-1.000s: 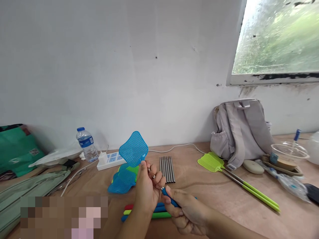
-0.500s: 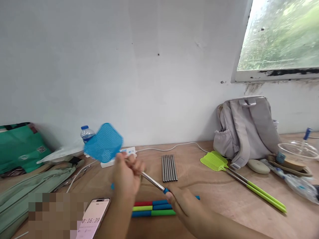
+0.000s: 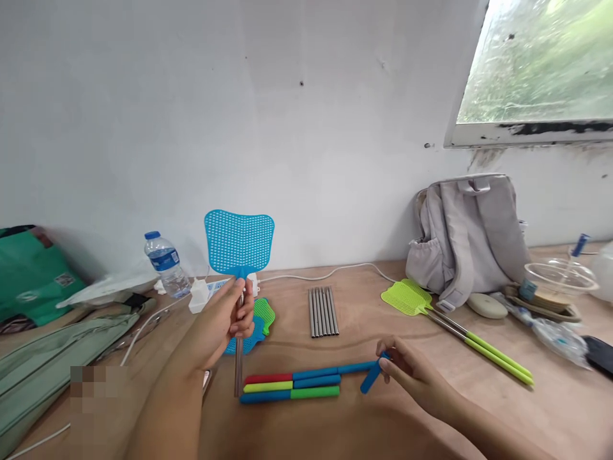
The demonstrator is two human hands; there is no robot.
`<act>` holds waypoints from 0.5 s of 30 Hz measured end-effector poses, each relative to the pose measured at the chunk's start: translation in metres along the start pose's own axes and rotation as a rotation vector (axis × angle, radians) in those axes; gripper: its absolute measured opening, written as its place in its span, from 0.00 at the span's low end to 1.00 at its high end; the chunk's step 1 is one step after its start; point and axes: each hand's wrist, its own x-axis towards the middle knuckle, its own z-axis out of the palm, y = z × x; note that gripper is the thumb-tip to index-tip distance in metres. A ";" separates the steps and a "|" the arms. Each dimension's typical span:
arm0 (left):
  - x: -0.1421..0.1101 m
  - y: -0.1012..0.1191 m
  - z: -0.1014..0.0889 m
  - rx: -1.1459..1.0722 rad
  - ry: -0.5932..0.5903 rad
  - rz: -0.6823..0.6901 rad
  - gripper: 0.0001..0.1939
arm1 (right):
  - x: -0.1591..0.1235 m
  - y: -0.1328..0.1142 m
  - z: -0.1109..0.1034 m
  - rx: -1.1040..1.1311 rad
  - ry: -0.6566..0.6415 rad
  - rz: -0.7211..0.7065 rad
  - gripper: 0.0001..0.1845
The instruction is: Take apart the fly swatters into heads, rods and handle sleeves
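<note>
My left hand (image 3: 225,322) is closed around the metal rod of a blue fly swatter (image 3: 239,241), which stands upright with its mesh head on top and its bare rod end (image 3: 238,377) pointing down at the table. My right hand (image 3: 407,374) pinches a short blue handle sleeve (image 3: 371,378) just above the table, apart from the rod. Beside it lie several coloured handle sleeves (image 3: 292,386), red, green and blue, in rows. More swatter heads (image 3: 261,319) lie flat behind my left hand.
A bundle of steel rods (image 3: 324,311) lies mid-table. An assembled green swatter (image 3: 454,332) rests at the right, near a grey backpack (image 3: 467,236). A water bottle (image 3: 165,263) and power strip (image 3: 205,291) stand at the back left, a green bag (image 3: 52,358) at the far left.
The blue handle sleeve has come off the rod and stays in my right hand. My left hand has swung the swatter from tilted left to upright.
</note>
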 end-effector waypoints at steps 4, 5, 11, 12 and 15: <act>0.002 -0.001 -0.003 0.082 0.045 0.012 0.13 | -0.007 0.017 -0.015 -0.118 0.036 0.037 0.14; 0.002 -0.001 -0.004 0.093 0.054 0.009 0.13 | -0.008 0.020 -0.018 -0.165 0.049 0.044 0.14; 0.004 -0.005 -0.005 0.165 0.080 0.002 0.13 | -0.005 0.030 -0.021 -0.357 0.041 0.035 0.14; 0.004 -0.005 -0.004 0.171 0.082 0.005 0.13 | -0.005 0.031 -0.020 -0.360 0.038 0.039 0.13; 0.004 -0.006 -0.002 0.192 0.078 -0.005 0.13 | -0.003 0.032 -0.017 -0.401 0.041 0.053 0.12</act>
